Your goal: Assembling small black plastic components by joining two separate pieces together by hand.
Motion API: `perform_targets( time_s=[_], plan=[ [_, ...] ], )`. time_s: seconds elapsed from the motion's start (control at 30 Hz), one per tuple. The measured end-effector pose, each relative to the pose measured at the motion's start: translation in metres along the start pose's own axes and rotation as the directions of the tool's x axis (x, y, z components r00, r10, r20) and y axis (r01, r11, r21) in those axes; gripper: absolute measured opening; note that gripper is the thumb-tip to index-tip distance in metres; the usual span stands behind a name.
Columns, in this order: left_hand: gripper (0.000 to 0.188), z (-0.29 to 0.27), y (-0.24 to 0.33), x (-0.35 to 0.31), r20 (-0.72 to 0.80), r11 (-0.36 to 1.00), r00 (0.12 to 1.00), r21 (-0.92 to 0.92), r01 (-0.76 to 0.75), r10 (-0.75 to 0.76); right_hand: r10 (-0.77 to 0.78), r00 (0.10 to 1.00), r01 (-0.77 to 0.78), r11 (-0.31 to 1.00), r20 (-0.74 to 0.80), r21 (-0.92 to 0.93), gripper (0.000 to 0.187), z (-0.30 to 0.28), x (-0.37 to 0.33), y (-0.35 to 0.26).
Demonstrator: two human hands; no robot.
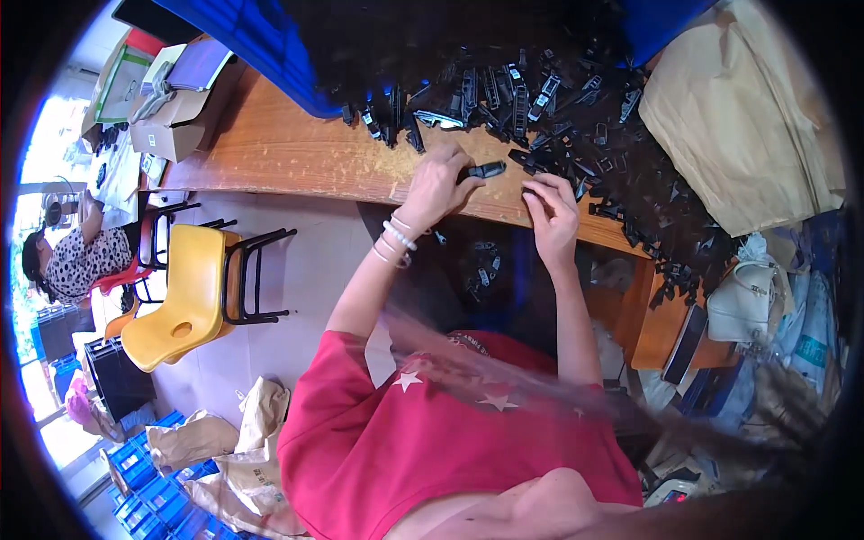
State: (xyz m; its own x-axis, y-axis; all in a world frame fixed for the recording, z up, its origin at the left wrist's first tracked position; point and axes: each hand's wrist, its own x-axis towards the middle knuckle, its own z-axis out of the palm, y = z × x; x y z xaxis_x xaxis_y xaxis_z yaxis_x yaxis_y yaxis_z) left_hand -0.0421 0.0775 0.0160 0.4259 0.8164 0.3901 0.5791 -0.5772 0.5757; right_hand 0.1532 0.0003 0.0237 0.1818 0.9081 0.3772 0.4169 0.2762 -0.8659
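My left hand [438,184] holds a small black plastic clip [487,168] by its fingertips just above the wooden table's [297,153] near edge. A beaded bracelet sits on that wrist. My right hand [551,209] rests at the table edge with fingers pinched together on a small black part that I can barely see. A large heap of black plastic parts [558,99] spreads over the table beyond both hands.
A blue bin [261,45] stands at the table's far side. Brown paper sacks [747,117] lie at right, a white handbag [747,297] below them. Yellow chairs [184,297] stand at left, near a seated person [72,256]. Cardboard boxes [166,126] sit on the table's left end.
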Motion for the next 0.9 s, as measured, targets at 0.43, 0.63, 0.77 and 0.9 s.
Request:
perform_targets(
  time_s=[0.43, 0.63, 0.77, 0.9],
  plan=[
    [0.025, 0.004, -0.002, -0.015, -0.036, 0.99, 0.998, -0.128, -0.058, 0.054, -0.192, 0.981, 0.172, 0.863, 0.007, -0.474, 0.027, -0.005, -0.027, 0.005],
    [0.026, -0.001, -0.002, -0.012, 0.02, 0.987, 0.995, -0.126, -0.095, 0.099, -0.073, 0.994, 0.04, 0.933, -0.079, -0.358, 0.015, 0.0, -0.017, 0.023],
    [0.026, -0.001, -0.005, -0.013, 0.024, 0.986, 0.995, -0.138, -0.094, 0.098, 0.142, 0.988, -0.153, 0.964, -0.066, -0.219, 0.019, 0.001, -0.011, 0.014],
    [0.026, -0.001, -0.004, -0.011, 0.034, 0.984, 0.994, -0.151, -0.096, 0.102, 0.19, 0.978, -0.205, 0.945, -0.083, -0.255, 0.021, -0.004, -0.007, 0.011]
  ],
)
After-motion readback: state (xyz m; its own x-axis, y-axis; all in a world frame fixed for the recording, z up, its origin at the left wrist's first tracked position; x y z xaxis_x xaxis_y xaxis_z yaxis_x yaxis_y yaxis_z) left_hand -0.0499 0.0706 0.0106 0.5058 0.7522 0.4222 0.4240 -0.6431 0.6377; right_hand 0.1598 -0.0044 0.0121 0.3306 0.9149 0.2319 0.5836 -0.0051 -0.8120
